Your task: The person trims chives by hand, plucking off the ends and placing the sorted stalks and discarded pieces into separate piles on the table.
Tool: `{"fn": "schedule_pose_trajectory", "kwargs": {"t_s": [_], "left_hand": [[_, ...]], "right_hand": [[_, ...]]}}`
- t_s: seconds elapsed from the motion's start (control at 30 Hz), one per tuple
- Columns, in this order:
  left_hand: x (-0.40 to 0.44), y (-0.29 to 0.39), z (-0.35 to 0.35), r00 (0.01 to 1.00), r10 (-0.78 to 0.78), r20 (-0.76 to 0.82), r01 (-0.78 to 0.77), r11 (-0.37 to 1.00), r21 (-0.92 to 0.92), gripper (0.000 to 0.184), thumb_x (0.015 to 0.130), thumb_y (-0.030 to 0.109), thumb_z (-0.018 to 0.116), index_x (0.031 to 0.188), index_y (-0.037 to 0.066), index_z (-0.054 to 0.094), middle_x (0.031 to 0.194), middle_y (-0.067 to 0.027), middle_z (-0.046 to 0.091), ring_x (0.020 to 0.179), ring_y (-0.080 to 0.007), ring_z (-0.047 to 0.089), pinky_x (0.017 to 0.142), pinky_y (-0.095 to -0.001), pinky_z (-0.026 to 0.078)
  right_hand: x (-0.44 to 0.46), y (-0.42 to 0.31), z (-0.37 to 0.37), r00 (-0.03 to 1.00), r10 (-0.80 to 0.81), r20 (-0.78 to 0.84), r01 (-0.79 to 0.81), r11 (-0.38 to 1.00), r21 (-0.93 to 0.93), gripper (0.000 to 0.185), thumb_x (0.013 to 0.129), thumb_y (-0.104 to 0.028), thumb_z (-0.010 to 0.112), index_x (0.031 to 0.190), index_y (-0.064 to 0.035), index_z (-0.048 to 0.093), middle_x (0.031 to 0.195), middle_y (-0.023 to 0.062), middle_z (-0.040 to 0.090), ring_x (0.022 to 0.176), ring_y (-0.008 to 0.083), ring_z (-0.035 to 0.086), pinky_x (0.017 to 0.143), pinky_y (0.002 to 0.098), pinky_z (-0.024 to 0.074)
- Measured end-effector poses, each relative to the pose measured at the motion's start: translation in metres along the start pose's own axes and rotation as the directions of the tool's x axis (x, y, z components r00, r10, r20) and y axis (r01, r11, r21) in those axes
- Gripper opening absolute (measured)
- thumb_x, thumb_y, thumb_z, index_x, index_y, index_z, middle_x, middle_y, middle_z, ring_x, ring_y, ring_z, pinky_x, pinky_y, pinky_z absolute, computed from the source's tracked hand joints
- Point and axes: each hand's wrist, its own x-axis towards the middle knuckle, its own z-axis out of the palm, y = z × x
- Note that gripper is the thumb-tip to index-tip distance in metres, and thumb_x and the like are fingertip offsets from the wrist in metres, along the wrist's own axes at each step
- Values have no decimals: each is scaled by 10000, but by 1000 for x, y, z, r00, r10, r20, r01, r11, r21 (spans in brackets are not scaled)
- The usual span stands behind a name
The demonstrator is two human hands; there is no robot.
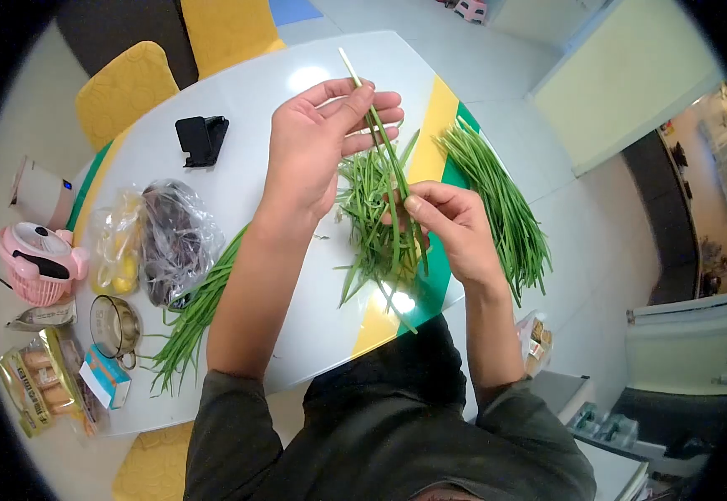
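Note:
Between thumb and fingers, my left hand pinches a garlic chive near its white end, which points up and away from me; the other fingers are spread. Lower down, my right hand closes thumb and finger on the green leaves of the same chive. Beneath both hands lies a loose heap of chive scraps. A thick bunch of chives rests by the table's right edge. More chives lie left of my left forearm, which partly hides them.
On the white table sit a black phone stand, bags of yellow and dark produce, a glass mug, a blue-and-white box, a snack pack and a pink fan. Yellow chairs stand beyond.

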Motion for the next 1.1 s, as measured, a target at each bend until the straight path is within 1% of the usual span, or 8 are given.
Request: {"fn": "schedule_pose_trajectory", "kwargs": {"t_s": [0.07,0.17,0.27,0.53,0.67,0.87,0.97,1.1], "left_hand": [[3,0,-3,999,29,-18,-30,999,-17,228,993,114,635,1081,-90,585,1026,-235,716,939,-292,731,830,-386,634],[6,1,-7,998,47,-49,-49,998,-26,222,1001,110,617,1086,-87,560,1039,-249,709,953,-307,728,832,-402,636],[7,2,-9,994,60,-87,-64,997,-39,227,1007,105,604,1109,-86,536,1051,-262,703,964,-318,725,833,-415,636],[20,9,-34,957,185,-222,-201,978,-53,202,1026,99,568,1090,-80,501,1077,-281,676,983,-345,716,866,-444,640],[22,12,-42,943,229,-240,-245,969,-40,186,1034,90,550,1086,-79,490,1090,-283,668,1000,-356,710,873,-461,642],[26,16,-53,927,267,-262,-288,957,-42,176,1041,85,528,1083,-78,475,1105,-286,658,1032,-363,697,899,-471,635],[27,18,-60,912,296,-283,-318,947,-35,163,1043,76,515,1089,-73,468,1108,-285,656,1042,-366,692,908,-478,633],[29,23,-67,910,300,-288,-322,946,-32,148,1045,73,506,1085,-63,467,1125,-290,650,1063,-369,685,927,-482,628]], "right_hand": [[-3,-3,2,1000,23,-9,-22,1000,15,212,989,-160,618,1068,5,724,887,62,749,688,41,554,579,208,420],[-3,-2,-2,999,42,-6,-42,998,40,200,989,-151,620,1069,2,721,885,65,748,663,45,554,561,214,417],[-4,0,-5,999,39,-2,-38,995,88,213,973,-145,652,1097,20,705,893,84,765,673,45,596,547,196,415],[-21,13,-14,994,106,6,-107,990,88,175,961,-117,656,1068,15,698,873,80,759,638,34,559,540,197,403],[-28,18,-15,990,137,-35,-133,986,102,163,954,-104,658,1060,13,698,855,69,752,637,36,559,543,191,400],[-41,32,-25,987,164,2,-163,983,84,147,946,-98,664,1040,11,700,864,65,748,654,41,565,546,188,397],[-48,35,-28,985,173,0,-173,982,82,129,952,-102,659,996,17,684,840,66,715,696,76,597,531,193,413],[-53,38,-30,984,177,-5,-176,982,74,156,965,-121,643,1000,25,687,834,55,706,703,70,595,541,191,410]]}}
